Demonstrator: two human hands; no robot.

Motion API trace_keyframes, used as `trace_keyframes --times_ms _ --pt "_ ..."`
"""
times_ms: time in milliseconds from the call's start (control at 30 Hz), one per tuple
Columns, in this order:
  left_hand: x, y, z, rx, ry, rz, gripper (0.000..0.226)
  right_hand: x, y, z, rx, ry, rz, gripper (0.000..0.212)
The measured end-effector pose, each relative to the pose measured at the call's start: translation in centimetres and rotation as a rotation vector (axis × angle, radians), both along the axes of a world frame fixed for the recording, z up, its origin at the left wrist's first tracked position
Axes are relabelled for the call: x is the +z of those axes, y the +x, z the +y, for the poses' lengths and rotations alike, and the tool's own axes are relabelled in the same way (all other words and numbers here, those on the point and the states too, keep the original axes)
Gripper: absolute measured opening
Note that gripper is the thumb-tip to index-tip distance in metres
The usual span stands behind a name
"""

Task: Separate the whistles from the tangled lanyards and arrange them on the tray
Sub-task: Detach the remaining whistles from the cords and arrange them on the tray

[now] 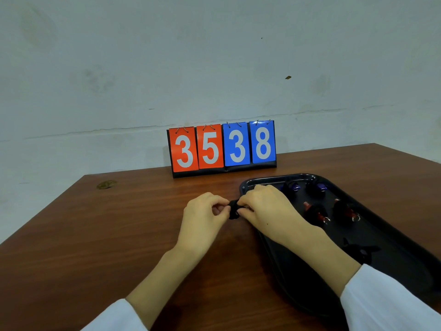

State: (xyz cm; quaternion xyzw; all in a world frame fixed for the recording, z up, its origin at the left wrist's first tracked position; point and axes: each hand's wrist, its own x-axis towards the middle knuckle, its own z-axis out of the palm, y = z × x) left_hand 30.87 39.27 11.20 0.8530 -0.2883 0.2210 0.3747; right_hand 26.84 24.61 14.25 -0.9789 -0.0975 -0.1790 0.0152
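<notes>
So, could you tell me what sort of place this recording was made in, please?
Probably a plain indoor workroom or staged recording spot, perhaps sports-related: a wooden table against a bare, stained wall, a flip scoreboard reading 35 and 38, and a black tray holding whistles.

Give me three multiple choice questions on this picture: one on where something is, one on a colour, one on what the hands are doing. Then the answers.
1. Where is the tray?
A. on the table's right side
B. on the table's left side
C. on the floor
2. What colour are the 38 cards?
A. red
B. blue
C. green
3. What are the left hand and right hand doing?
A. lying flat
B. lifting the tray
C. pinching a black lanyard between them

Answers: 1 A, the tray lies at the right. 2 B, only the 35 cards are red. 3 C, both hands' fingers curl onto the lanyard.
</notes>
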Motion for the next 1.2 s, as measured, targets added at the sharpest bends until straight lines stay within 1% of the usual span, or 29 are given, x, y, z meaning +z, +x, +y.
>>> trace_keyframes --times_ms 100,167,267,367,467,533,667,733,833,933,1067,1133,1200 --pt "0.0 -0.2 0.0 0.026 0.046 -0.011 0.017 0.3 -0.2 0.1 0.029 -0.091 0.008 0.031" --pt "0.3 -0.5 0.0 0.042 0.117 -0.031 0.018 0.3 -0.2 0.2 0.045 -0.121 0.001 0.031" --pt "0.3 -0.6 -0.2 0.08 0.187 -0.048 0.017 0.0 -0.2 0.3 0.06 -0.081 -0.01 0.028" --pt "0.0 -0.8 -0.2 0.111 0.199 -0.052 0.013 -0.3 -0.3 0.5 0.083 -0.057 -0.027 0.027" --pt "-0.2 -0.8 -0.2 0.119 0.188 0.004 0.007 -0.3 -0.5 0.6 0.084 -0.029 -0.009 0.026" --pt "0.1 -0.8 -0.4 0.093 0.094 0.131 0.006 -0.1 -0.5 0.6 0.07 -0.004 0.012 0.024" --pt "1.0 -0.5 -0.4 -0.048 -0.308 0.66 0.019 0.3 -0.5 0.5 0.053 0.06 0.014 0.024" --pt "1.2 -0.6 -0.3 -0.111 -0.397 0.813 0.02 0.3 -0.4 0.4 0.047 0.063 0.009 0.023" --pt "1.3 -0.5 -0.1 -0.203 -0.427 0.868 0.015 0.0 -0.3 0.1 0.038 0.065 -0.009 0.022" --pt "1.5 -0.2 0.3 -0.235 -0.418 0.891 0.016 0.0 -0.4 0.2 0.052 0.065 -0.023 0.022" --pt "1.3 0.1 0.5 -0.29 -0.502 0.992 0.018 0.0 -0.4 0.2 0.043 0.077 -0.005 0.021" --pt "1.2 0.0 0.2 -0.256 -0.52 0.955 0.016 0.0 -0.5 0.1 0.032 0.08 0.004 0.021" --pt "1.2 -0.2 -0.1 -0.187 -0.52 0.868 0.01 0.1 -0.5 0.3 0.028 0.073 0.004 0.022"
